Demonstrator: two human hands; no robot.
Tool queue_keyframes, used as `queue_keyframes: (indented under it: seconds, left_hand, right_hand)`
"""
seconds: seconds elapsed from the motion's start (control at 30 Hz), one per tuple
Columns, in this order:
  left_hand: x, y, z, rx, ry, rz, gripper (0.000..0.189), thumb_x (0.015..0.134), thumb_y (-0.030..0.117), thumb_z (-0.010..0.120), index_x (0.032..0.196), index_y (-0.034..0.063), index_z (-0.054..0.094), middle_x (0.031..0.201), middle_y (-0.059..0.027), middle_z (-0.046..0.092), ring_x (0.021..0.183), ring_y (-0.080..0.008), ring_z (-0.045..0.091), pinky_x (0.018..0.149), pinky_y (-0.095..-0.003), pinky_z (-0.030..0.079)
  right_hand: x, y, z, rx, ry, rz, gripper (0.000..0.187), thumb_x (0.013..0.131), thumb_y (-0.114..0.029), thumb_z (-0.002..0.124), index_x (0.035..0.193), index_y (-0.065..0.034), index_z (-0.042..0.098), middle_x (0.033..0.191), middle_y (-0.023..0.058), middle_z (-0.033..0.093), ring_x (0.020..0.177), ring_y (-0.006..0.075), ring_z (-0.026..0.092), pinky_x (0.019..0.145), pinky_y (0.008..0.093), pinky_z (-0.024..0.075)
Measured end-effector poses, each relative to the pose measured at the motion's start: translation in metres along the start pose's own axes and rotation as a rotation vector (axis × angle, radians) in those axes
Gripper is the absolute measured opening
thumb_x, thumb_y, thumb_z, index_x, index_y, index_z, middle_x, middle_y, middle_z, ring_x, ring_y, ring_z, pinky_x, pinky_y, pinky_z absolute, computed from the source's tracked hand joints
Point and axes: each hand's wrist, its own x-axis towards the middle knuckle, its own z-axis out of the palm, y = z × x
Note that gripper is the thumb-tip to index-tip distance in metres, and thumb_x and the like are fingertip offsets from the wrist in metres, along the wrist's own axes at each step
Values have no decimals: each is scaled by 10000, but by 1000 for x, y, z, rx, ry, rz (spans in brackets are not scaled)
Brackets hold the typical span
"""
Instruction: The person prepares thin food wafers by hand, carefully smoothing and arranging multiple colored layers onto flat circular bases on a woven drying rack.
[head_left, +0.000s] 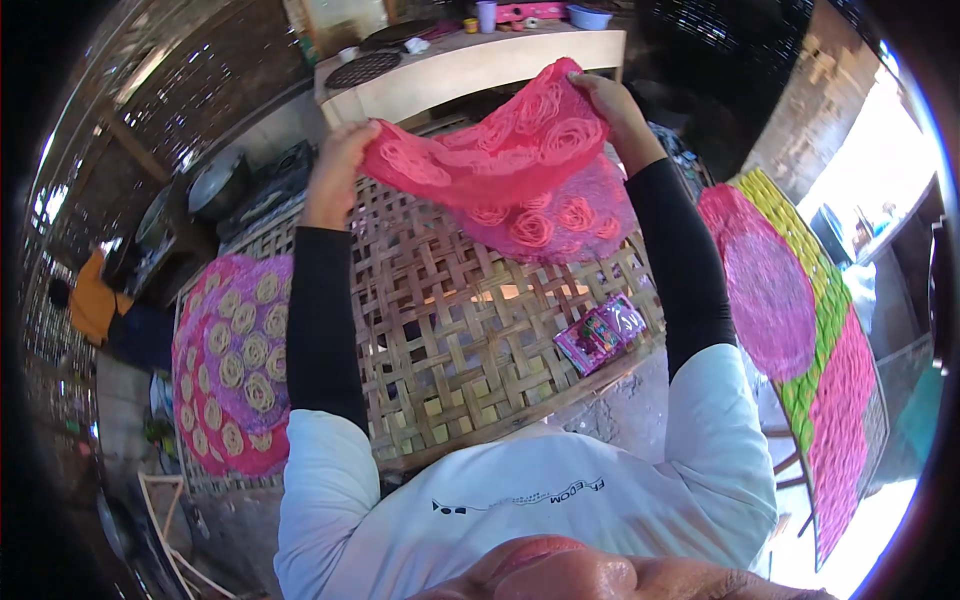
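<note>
My left hand and my right hand grip opposite ends of a pink sheet with lighter pink coils on it, lifted above a woven bamboo rack. The sheet sags between them, its right end higher. Behind and below it, a purple and pink layer with coral coils spreads over the rack; the picture does not settle whether it is joined to the lifted sheet. Nearer to me, a shiny purple printed packet lies on the woven bamboo rack.
Pink and purple layers with cream coils cover the rack's left end. At right, another rack bears a pink and purple round sheet beside yellow, green and pink rows. A pale counter stands beyond. A person in orange is far left.
</note>
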Motion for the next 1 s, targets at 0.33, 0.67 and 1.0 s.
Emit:
queue_keyframes:
  seconds: [0.33, 0.67, 1.0]
  left_hand:
    - [-56, 56, 165, -312, -404, 20, 202, 842, 156, 556, 973, 3, 549, 911, -69, 602, 820, -124, 585, 733, -228, 456]
    - [-170, 40, 427, -482, -965, -221, 84, 855, 73, 510, 910, 28, 554, 828, -22, 595, 725, -70, 566, 663, -195, 455]
    - [-272, 54, 690, -474, -1087, -2, 47, 849, 90, 523, 834, 45, 527, 755, 35, 501, 670, -39, 443, 601, -189, 373]
  right_hand:
    - [-234, -59, -117, 62, 347, -293, 152, 835, -138, 556, 870, -1, 613, 779, 48, 630, 645, 101, 590, 615, 242, 473]
    - [-477, -55, -319, -45, 746, -267, 172, 851, -146, 550, 903, 7, 608, 774, 33, 620, 642, 78, 579, 589, 211, 464]
    - [-640, -82, -515, -178, 1206, -330, 196, 866, -139, 523, 956, 17, 601, 788, 12, 617, 661, 66, 558, 613, 195, 445]
